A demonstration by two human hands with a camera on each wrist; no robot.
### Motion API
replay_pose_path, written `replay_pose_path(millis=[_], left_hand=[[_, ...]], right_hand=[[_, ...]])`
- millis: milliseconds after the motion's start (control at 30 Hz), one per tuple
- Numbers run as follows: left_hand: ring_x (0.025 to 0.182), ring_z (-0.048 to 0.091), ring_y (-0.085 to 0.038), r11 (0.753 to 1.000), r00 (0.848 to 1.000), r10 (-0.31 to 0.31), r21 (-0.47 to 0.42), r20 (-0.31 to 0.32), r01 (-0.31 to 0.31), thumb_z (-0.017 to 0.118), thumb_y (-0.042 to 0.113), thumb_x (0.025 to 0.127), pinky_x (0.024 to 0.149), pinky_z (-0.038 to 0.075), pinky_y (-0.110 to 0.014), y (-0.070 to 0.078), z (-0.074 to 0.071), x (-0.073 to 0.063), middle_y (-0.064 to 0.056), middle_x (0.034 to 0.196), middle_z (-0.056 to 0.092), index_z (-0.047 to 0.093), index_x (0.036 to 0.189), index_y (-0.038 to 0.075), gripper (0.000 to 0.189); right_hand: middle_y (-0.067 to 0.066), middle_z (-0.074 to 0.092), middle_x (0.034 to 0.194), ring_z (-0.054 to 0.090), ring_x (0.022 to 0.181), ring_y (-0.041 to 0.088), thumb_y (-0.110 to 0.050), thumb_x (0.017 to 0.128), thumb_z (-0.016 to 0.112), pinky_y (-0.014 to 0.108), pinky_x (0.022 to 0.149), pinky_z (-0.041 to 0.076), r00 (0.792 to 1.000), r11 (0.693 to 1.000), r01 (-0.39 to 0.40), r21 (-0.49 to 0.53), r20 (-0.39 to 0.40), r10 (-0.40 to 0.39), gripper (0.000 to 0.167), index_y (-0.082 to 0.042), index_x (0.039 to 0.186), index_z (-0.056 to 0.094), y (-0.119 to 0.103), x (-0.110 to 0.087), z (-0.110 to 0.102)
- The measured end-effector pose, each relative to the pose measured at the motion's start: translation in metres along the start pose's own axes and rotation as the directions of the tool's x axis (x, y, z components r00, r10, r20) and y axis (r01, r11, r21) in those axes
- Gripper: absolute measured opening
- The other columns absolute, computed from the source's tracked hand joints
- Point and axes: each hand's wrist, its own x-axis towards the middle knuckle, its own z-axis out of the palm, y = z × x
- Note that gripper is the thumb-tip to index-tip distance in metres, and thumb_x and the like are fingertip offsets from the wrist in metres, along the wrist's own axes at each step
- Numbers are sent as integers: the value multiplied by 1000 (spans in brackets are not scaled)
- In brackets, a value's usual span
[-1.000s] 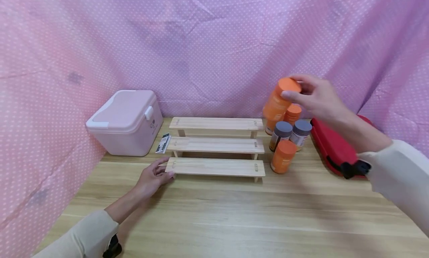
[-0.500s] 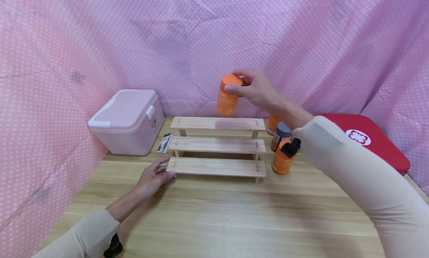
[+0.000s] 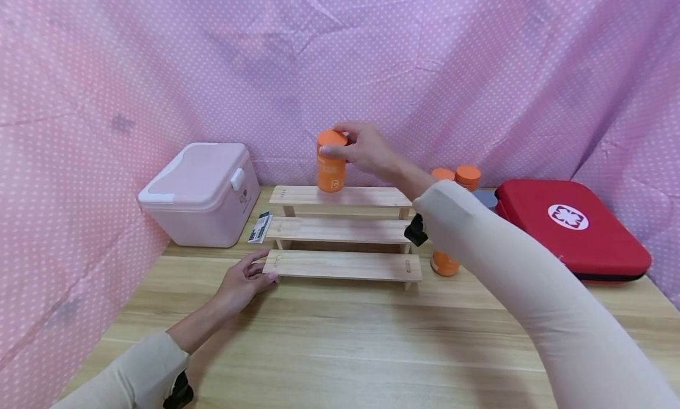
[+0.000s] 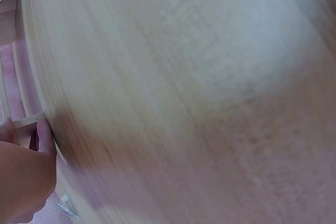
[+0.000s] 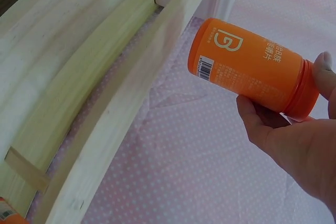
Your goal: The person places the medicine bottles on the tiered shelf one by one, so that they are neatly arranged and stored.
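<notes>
A three-tier wooden rack (image 3: 342, 264) stands on the table. My left hand (image 3: 239, 285) grips the left end of its lowest tier, thumb at the front edge; in the left wrist view the same hand (image 4: 26, 174) pinches the rack's end piece. My right hand (image 3: 366, 149) holds an orange bottle (image 3: 332, 172) by its cap, upright over the top tier, left of its middle. The right wrist view shows the bottle (image 5: 247, 66) with white print and a barcode, its base seemingly just off the board; contact is hard to tell.
Right of the rack stand more orange bottles (image 3: 445, 264) and a grey-capped bottle (image 3: 486, 198), partly hidden by my right sleeve. A red case (image 3: 574, 226) lies far right. On the left are a pink lidded box (image 3: 202, 193) and a small printed card (image 3: 260, 227).
My right hand has carried the orange bottle leftward from the group on the right, then lowered it to the top tier. The left hand keeps its place on the rack.
</notes>
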Motion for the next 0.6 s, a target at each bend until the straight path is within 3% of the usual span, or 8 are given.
replay_pose_path(millis=[367,600], left_hand=[[95,66,-14,1000,1000,-9,-27,8,9,61,-2,92,87,57,-27,-2,0,2,-28,127,56,32,146,2,62],[96,66,-15,999,1000,-5,-39,16,5,59,-3,93,88,57,-27,-2,-1,3,-28,127,55,31,147,2,61]], right_hand=[[7,65,99,57,87,18,-22,87,74,24,76,52,998,996,-14,-83,62,19,32,-7,114,66,1,10,23],[6,66,101,58,89,18,-27,88,72,25,77,53,998,993,-47,-110,42,52,34,-10,116,65,3,10,27]])
